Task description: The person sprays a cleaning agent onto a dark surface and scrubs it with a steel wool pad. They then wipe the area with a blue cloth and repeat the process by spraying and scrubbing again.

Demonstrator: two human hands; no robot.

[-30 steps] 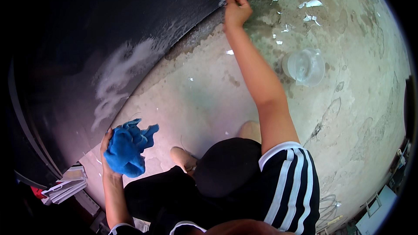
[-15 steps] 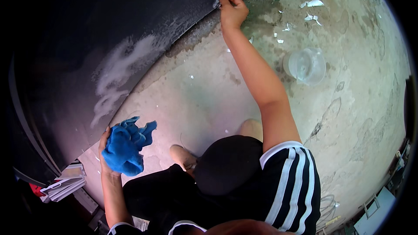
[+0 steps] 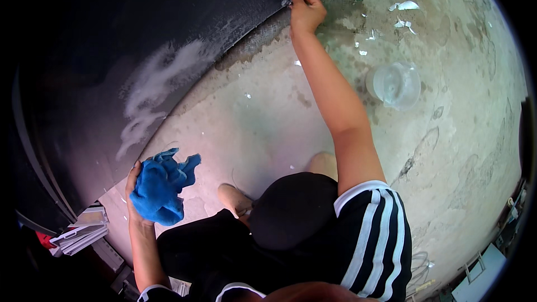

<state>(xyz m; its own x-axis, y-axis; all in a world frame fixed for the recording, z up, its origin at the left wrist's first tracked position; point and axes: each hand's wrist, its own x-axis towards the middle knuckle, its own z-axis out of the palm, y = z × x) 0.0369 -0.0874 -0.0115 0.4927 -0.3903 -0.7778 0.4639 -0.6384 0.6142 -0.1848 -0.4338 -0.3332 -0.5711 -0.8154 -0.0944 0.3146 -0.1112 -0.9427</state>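
A bunched blue cloth (image 3: 159, 190) rests in my left hand (image 3: 133, 193), with the fingers mostly hidden behind it. At the far end of my reach, my right hand (image 3: 308, 11) is closed against the lower edge of a dark, glossy panel (image 3: 84, 100). Its fingers pinch something small beside a whitish, wet-looking patch; what it is cannot be made out. A broad streak of pale, hazy residue (image 3: 159, 78) runs over the panel between my two hands.
A clear plastic tub (image 3: 396, 85) of what looks like water stands on the stained concrete floor (image 3: 263, 128). White scraps (image 3: 404, 5) lie scattered beyond it. Flat boxes or panels (image 3: 84, 232) are stacked at lower left. A coil of wire (image 3: 419, 268) lies at lower right.
My right hand has shifted slightly to the right along the panel's edge, still pinched. My left hand with the cloth has barely moved.
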